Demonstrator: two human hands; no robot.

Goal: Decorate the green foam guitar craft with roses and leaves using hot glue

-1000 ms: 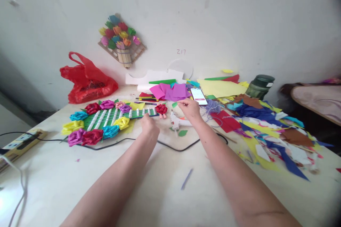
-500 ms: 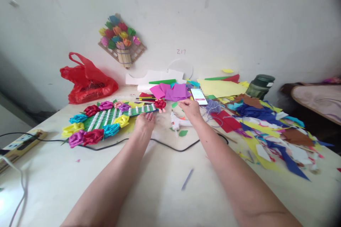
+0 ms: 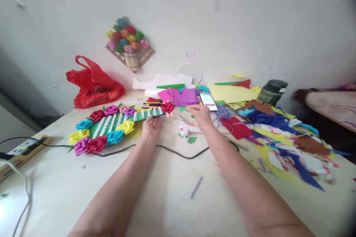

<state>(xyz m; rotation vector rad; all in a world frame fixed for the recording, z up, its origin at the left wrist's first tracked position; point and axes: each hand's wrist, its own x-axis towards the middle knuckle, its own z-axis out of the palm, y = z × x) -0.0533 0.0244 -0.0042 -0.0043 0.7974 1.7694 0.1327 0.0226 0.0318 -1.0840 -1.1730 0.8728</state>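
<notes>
In the middle of the frame, the right hand (image 3: 200, 114) pinches a small green paper leaf (image 3: 183, 109) between thumb and forefinger; the leaf juts out to the left of the fingertips, its long axis running roughly sideways. Farther left lies the guitar-shaped paper craft (image 3: 114, 121), its long axis rising gently from the wide body at left of centre to the narrow neck at the middle, so the neck's end is the part nearest the leaf. On that end sits a red paper rose (image 3: 168, 107), just left of the leaf with a short gap between them, and this gap is the relation that matters most. The left hand (image 3: 151, 129) is the nearer of the two to the craft: its palm is turned up, and its fingers meet the lower edge of the neck. Some of those fingertips are hidden, so I cannot tell whether they grip the neck or merely support it. Below the gap lies a white glue gun (image 3: 189, 129), its nozzle end towards the upper left, with a loose green leaf (image 3: 191, 139) just under it. A phone (image 3: 208, 102) lies just beyond the right hand, towards the upper right.
</notes>
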